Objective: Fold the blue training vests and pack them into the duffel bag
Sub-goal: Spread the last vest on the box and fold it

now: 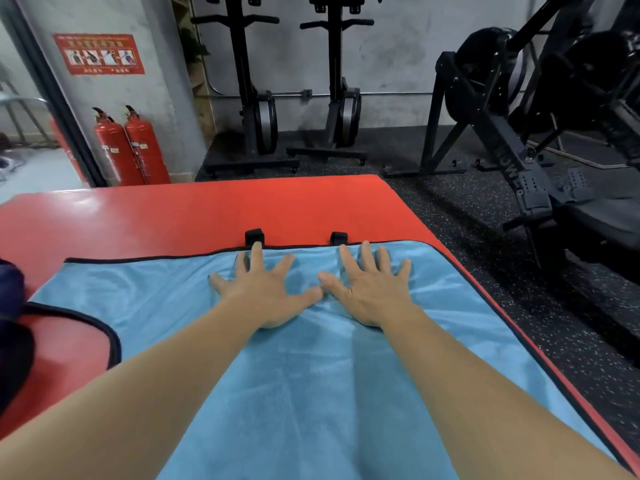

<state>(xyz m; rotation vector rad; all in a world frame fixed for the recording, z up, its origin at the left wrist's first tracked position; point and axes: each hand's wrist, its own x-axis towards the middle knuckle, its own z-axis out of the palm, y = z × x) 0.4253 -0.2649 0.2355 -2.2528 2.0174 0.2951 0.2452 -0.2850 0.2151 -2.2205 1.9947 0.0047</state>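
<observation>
Head view, inventory.

1. Container: dark object [12, 341], navy/black, at L frame edge on the bench [207, 209]. Cut off by frame; can't tell if it's the duffel bag, nor what's inside.
2. Blue vest [311, 375]: spread flat on the red bench, black-piped edges. Two black tabs [254, 236] stick out past its far edge. Curved cut-out at L shows the bench surface.
3. Left hand [266, 292] and right hand [367, 289]: both palm-down on the vest near its far edge, fingers [257, 254] straight and splayed, gripping nothing; thumbs nearly touching.
4. Edges/room: vest R edge runs along the bench's R edge. Bare red surface beyond the far edge and to the L. Speckled floor [519, 306] to the R; fire extinguishers [145, 147] and rowing machines [259, 116] beyond.
</observation>
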